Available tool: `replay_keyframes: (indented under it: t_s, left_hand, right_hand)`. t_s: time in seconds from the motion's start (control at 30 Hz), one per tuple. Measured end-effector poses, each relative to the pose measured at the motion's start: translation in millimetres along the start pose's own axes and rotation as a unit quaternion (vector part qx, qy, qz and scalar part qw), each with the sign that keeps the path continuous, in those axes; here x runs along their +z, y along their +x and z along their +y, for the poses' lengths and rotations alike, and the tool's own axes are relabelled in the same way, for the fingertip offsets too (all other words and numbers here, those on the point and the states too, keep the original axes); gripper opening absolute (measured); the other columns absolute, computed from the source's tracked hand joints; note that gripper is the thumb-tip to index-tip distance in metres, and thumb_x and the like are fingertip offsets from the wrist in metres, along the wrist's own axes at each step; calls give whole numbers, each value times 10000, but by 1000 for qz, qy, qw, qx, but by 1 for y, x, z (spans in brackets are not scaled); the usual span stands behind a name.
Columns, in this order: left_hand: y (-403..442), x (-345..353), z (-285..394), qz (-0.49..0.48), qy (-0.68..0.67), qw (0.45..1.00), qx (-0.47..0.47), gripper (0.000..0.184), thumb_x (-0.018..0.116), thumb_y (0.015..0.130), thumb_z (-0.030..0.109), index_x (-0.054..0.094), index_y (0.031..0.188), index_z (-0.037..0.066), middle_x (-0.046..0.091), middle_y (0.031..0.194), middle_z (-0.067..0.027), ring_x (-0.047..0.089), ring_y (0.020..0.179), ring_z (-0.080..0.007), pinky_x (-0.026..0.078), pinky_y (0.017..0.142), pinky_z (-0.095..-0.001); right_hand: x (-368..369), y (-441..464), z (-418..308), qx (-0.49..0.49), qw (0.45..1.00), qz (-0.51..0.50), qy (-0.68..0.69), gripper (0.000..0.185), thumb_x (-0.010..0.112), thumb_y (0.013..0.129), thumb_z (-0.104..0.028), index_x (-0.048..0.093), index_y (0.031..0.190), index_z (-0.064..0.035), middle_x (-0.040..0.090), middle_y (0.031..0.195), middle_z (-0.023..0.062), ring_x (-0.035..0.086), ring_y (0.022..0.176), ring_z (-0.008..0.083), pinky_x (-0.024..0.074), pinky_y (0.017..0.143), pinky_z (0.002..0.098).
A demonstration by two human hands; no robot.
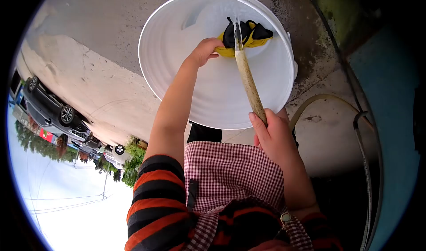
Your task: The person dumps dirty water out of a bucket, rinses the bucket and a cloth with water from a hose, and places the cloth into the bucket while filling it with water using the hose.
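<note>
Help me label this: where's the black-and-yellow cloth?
In the head view, the cloth is inside the white bucket, right of centre, held by the left hand beside the hose.

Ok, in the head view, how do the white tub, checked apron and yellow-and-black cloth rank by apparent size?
Largest to smallest:
1. White tub
2. Checked apron, partly covered, and nearer the camera
3. Yellow-and-black cloth, clearly smallest

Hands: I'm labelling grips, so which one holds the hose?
The right hand, wrapped around the water-spouting hose at the tub's near rim; the left hand instead holds the yellow-and-black item inside.
</note>
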State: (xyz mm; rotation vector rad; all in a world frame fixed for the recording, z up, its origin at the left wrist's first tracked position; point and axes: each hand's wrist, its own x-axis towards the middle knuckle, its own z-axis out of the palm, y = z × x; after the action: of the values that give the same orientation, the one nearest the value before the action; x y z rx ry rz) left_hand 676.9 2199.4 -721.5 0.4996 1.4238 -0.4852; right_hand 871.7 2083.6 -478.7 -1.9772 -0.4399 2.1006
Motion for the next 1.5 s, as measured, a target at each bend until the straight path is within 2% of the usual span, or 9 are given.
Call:
replay_keyframes:
  t_s: [0.2,0.4,0.53,0.63,0.73,0.97,1.07,1.2,1.5]
  left_hand:
    - [-83,6,12,-23,-405,908,109,320,382,853,219,490,1105,54,557,1064,-81,532,972,-203,431,839,-339]
    - [-113,8,0,-71,-447,879,148,343,431,859,291,497,1078,36,562,1055,-101,537,964,-236,453,783,-371]
    - [-107,6,-6,-98,-548,820,131,334,442,844,273,499,1077,40,561,1052,-116,540,963,-260,460,775,-391]
    - [-97,-3,-23,-237,-538,795,150,336,466,823,236,492,1103,53,549,1089,-119,534,992,-272,455,814,-423]
    - [-121,17,-5,-73,-533,837,99,344,483,824,229,484,1127,68,550,1094,-119,530,1018,-271,455,836,-442]
    - [-116,26,0,104,-280,920,253,450,646,752,278,494,1104,42,572,1002,-79,532,952,-190,448,771,-321]
    - [-154,39,36,179,24,946,271,533,629,752,394,492,1101,15,549,1024,-134,543,933,-234,446,784,-342]
    - [-95,46,33,272,241,912,190,616,527,786,512,483,1171,33,472,1132,-223,511,1010,-346,418,852,-376]
    - [66,90,12,287,543,767,189,599,566,745,446,436,1235,126,461,1175,-158,441,1100,-321,378,907,-412]
  right_hand:
    - [9,-10,1,43,995,-46,-76,401,457,889,-342,469,723,23,545,588,212,569,565,353,434,521,408]
    - [14,-33,-5,57,982,-171,-52,435,431,889,-365,517,855,61,571,654,227,587,642,365,450,597,418]
    - [18,-34,-8,34,993,-105,-43,423,426,892,-352,514,837,58,574,666,229,583,653,376,448,603,422]
    - [20,-34,-9,38,991,-120,-42,418,423,892,-347,509,819,55,575,672,231,581,660,382,449,611,423]
    - [23,-35,-11,43,988,-134,-56,415,424,891,-346,506,812,53,575,672,233,580,661,382,451,616,424]
    - [26,-34,-6,39,989,-126,-73,411,434,887,-351,498,813,49,568,652,228,577,641,376,451,606,429]
    - [19,-35,-7,37,990,-112,-76,396,440,888,-341,486,797,41,558,620,212,572,604,365,452,576,422]
    - [11,-35,-7,59,990,-103,-73,358,460,889,-317,461,768,20,540,568,185,557,528,343,443,506,403]
    - [-8,-28,7,33,996,-86,4,285,479,888,-265,432,867,14,526,538,179,556,505,344,401,438,400]
